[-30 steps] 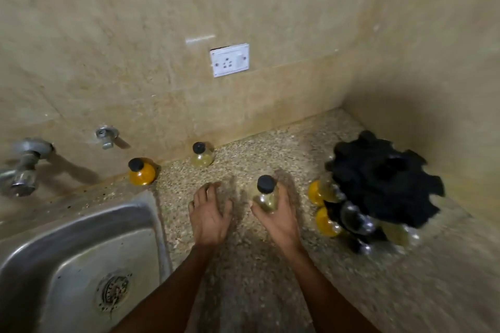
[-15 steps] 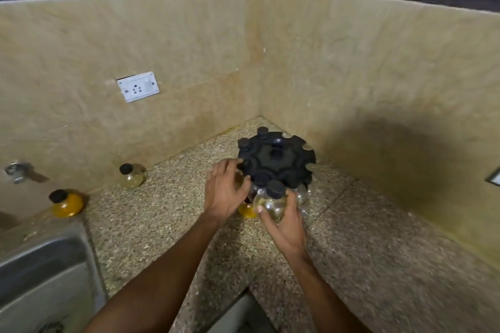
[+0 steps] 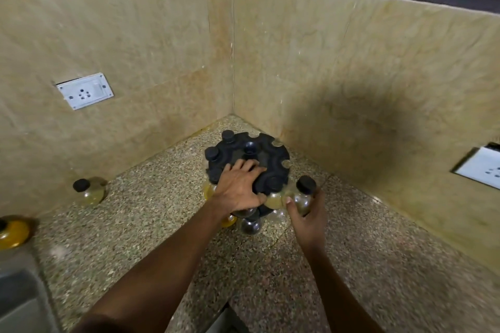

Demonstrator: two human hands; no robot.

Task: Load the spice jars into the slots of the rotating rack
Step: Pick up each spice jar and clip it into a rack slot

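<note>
Spice jar (image 3: pixel 303 195) in right hand (image 3: pixel 308 217), at rack (image 3: pixel 273 161) edge.

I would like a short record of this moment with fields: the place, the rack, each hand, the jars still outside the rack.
place: speckled stone counter in a tiled wall corner
rack: black rotating rack near the corner, several jars already in its slots, open slots on its far right side
left hand: left hand rests flat on top of the rack
right hand: right hand grips a clear jar with black cap, beside the rack's right edge
jars outside: pale jar by the left wall; orange jar at the left edge
</note>
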